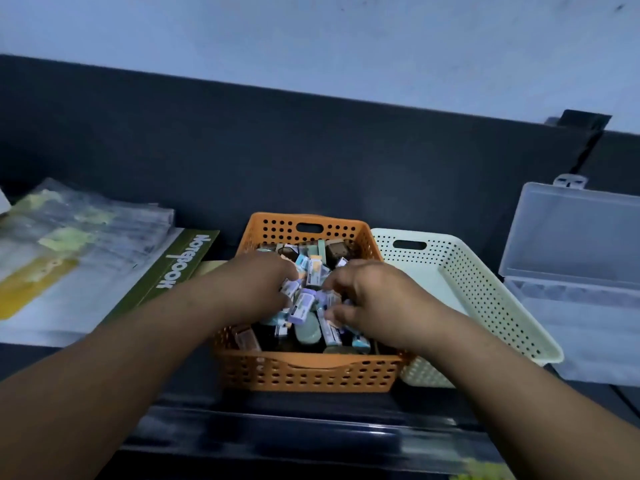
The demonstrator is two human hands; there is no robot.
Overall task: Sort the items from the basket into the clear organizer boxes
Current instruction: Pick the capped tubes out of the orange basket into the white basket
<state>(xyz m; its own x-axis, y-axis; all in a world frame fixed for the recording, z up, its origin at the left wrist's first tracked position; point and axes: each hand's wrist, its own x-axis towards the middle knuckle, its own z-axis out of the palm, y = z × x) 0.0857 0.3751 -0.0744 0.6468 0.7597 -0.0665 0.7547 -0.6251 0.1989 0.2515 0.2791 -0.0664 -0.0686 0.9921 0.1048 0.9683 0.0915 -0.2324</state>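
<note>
An orange perforated basket [304, 374] stands in the middle of the dark table, heaped with several small boxes [301, 306] in white, purple and pale blue, plus a few small bottles. My left hand [256, 285] reaches into the heap from the left, its fingers curled around small boxes. From the right, my right hand [367, 292] does the same, with fingertips closed on boxes near the basket's middle. A clear organizer box [571, 289] stands at the far right, its lid tilted up and open.
A cream perforated basket [485, 292] sits right of the orange one, touching it. At the left lies a green notebook [173, 268] under plastic-sleeved papers [69, 244]. A dark wall panel rises behind the table. The table's front edge runs below the basket.
</note>
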